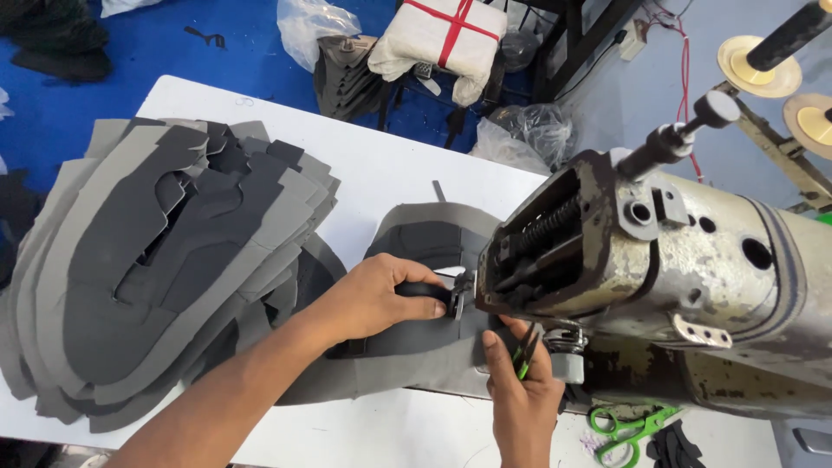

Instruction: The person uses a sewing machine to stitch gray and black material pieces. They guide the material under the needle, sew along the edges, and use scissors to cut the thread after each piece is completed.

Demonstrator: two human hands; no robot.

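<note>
**Hands guiding grey fabric under a sewing machine**

A white table (pixel 390 165) has bare room behind and in front of the work. A stack of grey cut pieces (pixel 165 260) fills its left side. The left hand (pixel 377 299) reaches in flat, fingers pressing a grey fabric piece (pixel 416 347) at the sewing machine (pixel 659 277). The right hand (pixel 520 390) pinches green-handled snips (pixel 523 355) beside the needle. Green scissors (pixel 626 430) lie near the front edge.

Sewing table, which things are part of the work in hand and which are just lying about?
In use:
- left hand pressing the grey fabric shoe piece
- right hand holding small green thread snips
- worn metal sewing machine

Lying about:
- stack of grey cut fabric pieces
- green-handled scissors
- white bundle tied with red tape
</note>
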